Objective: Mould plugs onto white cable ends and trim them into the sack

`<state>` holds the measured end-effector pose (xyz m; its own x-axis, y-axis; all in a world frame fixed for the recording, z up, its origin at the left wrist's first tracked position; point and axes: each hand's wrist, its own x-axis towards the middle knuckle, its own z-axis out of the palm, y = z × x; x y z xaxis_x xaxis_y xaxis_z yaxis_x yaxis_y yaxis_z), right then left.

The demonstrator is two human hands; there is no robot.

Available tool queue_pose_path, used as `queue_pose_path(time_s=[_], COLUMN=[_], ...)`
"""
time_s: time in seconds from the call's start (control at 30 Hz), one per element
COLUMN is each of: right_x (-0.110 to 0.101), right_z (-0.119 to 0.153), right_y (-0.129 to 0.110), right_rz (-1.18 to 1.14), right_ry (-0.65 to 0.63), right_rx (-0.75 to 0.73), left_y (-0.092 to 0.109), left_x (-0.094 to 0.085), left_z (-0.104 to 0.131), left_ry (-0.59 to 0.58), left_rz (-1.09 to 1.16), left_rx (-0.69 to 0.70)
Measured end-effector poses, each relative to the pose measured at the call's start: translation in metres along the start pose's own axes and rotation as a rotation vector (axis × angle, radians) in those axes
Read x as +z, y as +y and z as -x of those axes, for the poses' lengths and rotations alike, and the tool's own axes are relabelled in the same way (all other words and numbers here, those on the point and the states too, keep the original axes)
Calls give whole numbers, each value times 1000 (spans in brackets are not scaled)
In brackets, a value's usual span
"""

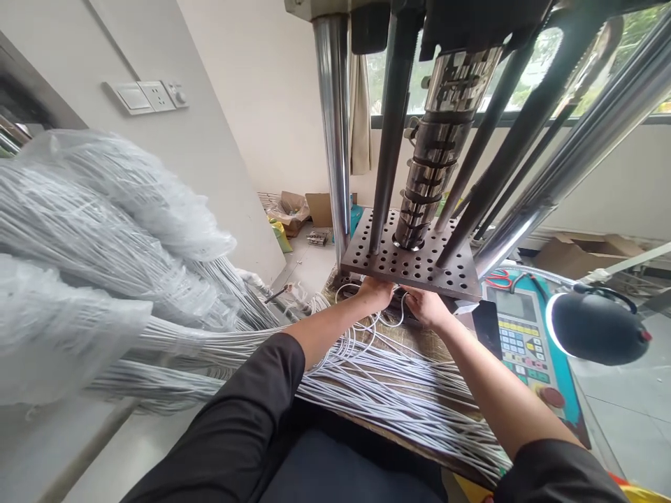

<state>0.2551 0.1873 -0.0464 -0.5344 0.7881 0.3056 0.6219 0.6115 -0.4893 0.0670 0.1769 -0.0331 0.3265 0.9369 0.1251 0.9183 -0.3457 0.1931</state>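
Note:
Both of my hands reach in under the front edge of a perforated metal plate (361, 255) on an upright machine. My left hand (376, 295) is at the plate's lower edge, its fingers hidden beneath it. Close beside it on the right, my right hand (423, 306) also has its fingertips out of sight. A thin white cable (402, 313) loops down between the hands; whether either hand grips it cannot be made out. Below my wrists a large spread of white cables (382, 391) lies across the work surface.
Plastic-wrapped cable bundles (110, 209) hang at the left. Above the plate stands a metal barrel with clamped bands (419, 181), among dark rods and a chrome column (333, 126). A teal control panel (529, 342) and a ring-lit black lamp (597, 327) are on the right.

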Motion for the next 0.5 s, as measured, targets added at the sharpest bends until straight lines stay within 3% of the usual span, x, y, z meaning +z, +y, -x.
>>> queue_pose_path(time_s=[0.2,0.5], right_x=[-1,-2], right_z=[0,-6], right_y=[-1,8], right_rz=[33,86], right_ry=[-39,-13], right_rx=[-6,-71], left_y=[4,-28], left_x=[-4,1], left_z=[6,24], left_ry=[27,159], left_rz=[-2,187], left_rx=[-4,12])
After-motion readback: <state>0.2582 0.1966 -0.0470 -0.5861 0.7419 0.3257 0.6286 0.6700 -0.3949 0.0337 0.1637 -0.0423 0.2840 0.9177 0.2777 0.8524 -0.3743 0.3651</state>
